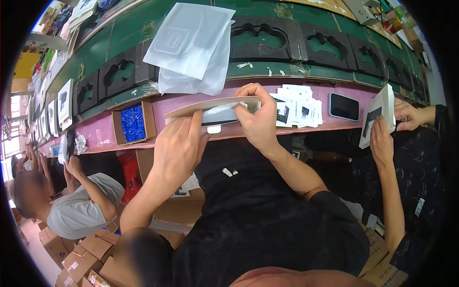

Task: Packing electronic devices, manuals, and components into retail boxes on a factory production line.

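Hands meet at the near edge of the pink workbench (334, 125): the left hand (179, 143) pinches the flat cardboard sleeve (215, 106), the right hand (258, 117) grips its other end, seemingly mid-insertion; next calls for steady alignment.

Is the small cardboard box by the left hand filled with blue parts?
Yes, the open cardboard box left of the left hand holds a heap of blue parts.
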Demonstrator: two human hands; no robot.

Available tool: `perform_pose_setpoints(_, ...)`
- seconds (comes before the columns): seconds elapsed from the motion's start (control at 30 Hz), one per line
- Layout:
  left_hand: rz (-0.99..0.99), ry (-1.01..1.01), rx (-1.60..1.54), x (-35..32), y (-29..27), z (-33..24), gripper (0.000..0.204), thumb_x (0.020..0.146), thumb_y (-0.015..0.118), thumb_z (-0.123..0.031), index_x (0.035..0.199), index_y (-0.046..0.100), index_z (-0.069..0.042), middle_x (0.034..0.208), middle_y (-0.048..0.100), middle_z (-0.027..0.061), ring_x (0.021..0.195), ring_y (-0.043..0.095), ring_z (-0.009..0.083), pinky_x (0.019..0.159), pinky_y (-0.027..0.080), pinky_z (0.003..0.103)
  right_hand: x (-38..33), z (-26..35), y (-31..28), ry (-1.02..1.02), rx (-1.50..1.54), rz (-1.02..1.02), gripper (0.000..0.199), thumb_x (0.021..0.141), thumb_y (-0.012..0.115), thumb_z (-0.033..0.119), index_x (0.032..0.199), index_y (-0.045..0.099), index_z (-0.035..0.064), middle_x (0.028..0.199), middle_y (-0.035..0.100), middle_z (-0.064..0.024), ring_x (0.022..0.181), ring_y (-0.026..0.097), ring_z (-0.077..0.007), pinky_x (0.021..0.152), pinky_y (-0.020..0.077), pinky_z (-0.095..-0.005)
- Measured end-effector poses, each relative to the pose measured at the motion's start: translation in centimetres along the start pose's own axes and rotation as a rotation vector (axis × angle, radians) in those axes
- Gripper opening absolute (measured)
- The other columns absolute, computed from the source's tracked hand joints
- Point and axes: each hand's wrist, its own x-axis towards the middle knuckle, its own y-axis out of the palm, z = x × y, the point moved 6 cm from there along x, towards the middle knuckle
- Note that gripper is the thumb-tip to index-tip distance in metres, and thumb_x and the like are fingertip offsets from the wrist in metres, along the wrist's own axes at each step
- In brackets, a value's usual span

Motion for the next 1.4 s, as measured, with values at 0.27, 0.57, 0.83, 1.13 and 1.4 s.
perform_pose_setpoints(0.27,0.007,0.014,-0.094,1.7,-1.4,-1.0,0.05,0.08,0.077,0.002,0.129,0.067,0.002,0.124,0.07,0.018,0.106,0.07,0.0385,0.09,0.056,0.044,0.1,0.5,-0.1,-0.075,-0.084,-0.031,0.015,0.083,0.062,-0.007,0.096,0.064,-0.0001,0.088,0.068,-0.0077,0.086,0.066,-0.0152,0.079,0.0524,-0.0298)
perform_pose_setpoints(0.57,0.245,0.061,-0.09,5.3,-2.9,-3.7,0.052,0.082,0.081,-0.004,0.132,0.065,0.0,0.121,0.071,0.0203,0.102,0.07,0.0445,0.087,0.056,0.049,0.1,0.4,-0.5,-0.054,-0.041,-0.012,0.015,0.082,0.061,-0.008,0.094,0.067,-0.002,0.09,0.069,-0.0096,0.084,0.066,-0.0157,0.076,0.0515,-0.0298)
perform_pose_setpoints(0.83,-0.026,0.088,-0.265,15.9,-10.1,-5.1,0.024,0.091,0.08,-0.013,0.109,0.076,0.003,0.095,0.077,0.0135,0.081,0.072,0.0216,0.076,0.054,0.031,0.8,0.3,0.7,-0.181,-0.044,-0.007,0.015,0.077,0.062,-0.007,0.091,0.067,-0.0024,0.086,0.067,-0.0182,0.084,0.069,-0.036,0.077,0.0533,-0.0401)
perform_pose_setpoints(1.13,0.066,-0.309,-0.127,13.3,-12.1,11.2,0.031,0.103,0.071,-0.028,0.095,0.075,0.002,0.075,0.068,0.0022,0.067,0.062,0.0098,0.063,0.05,0.028,0.8,1.2,-2.4,-0.036,-0.058,0.095,0.024,0.079,0.057,-0.012,0.094,0.074,-0.0046,0.091,0.071,-0.0114,0.088,0.069,-0.0217,0.082,0.0524,-0.0314)
perform_pose_setpoints(1.4,0.115,-0.388,-0.396,14.5,-6.6,9.7,0.023,0.097,0.075,-0.018,0.098,0.075,0.005,0.075,0.07,0.0044,0.067,0.062,0.0097,0.063,0.051,0.029,0.9,0.8,-2.6,-0.051,-0.028,0.106,0.025,0.082,0.06,-0.011,0.095,0.079,-0.0013,0.092,0.072,-0.0099,0.085,0.069,-0.0194,0.074,0.0507,-0.0295)
